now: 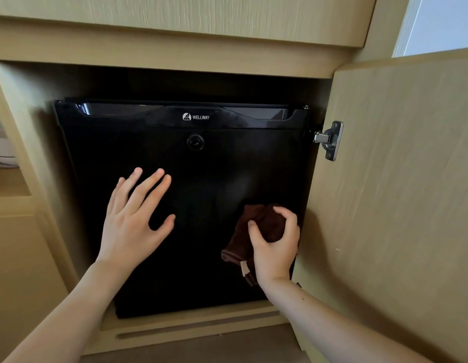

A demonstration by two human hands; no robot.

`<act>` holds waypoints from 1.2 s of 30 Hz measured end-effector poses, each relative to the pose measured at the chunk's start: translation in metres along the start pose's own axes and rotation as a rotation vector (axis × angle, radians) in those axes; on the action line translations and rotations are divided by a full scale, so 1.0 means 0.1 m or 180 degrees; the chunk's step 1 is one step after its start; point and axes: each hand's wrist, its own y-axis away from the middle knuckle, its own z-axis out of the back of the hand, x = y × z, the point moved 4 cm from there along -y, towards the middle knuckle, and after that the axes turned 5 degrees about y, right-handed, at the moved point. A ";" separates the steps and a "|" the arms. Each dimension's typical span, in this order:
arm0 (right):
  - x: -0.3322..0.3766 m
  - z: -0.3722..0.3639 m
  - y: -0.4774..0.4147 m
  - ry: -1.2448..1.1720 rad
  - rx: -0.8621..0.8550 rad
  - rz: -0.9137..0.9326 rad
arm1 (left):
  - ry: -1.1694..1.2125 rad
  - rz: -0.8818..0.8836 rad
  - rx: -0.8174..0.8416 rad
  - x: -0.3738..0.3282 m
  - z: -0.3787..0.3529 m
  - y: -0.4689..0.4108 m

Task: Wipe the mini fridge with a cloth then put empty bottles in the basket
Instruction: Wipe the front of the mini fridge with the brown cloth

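Observation:
A black mini fridge with a WELLWAY logo and a round lock stands shut inside a light wooden cabinet. My left hand lies flat with spread fingers on the left half of the fridge door. My right hand grips a bunched dark brown cloth against the lower right part of the door. One end of the cloth hangs down under the hand. No bottles or basket are in view.
The cabinet door stands open at the right, held by a metal hinge. A wooden plinth runs under the fridge. A white object sits on a shelf at the far left. A window shows at top right.

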 end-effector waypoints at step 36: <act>-0.95 0.06 0.57 0.0655 -0.0068 -0.0165 | -0.0077 -0.0356 -0.0058 0.12 0.01 0.02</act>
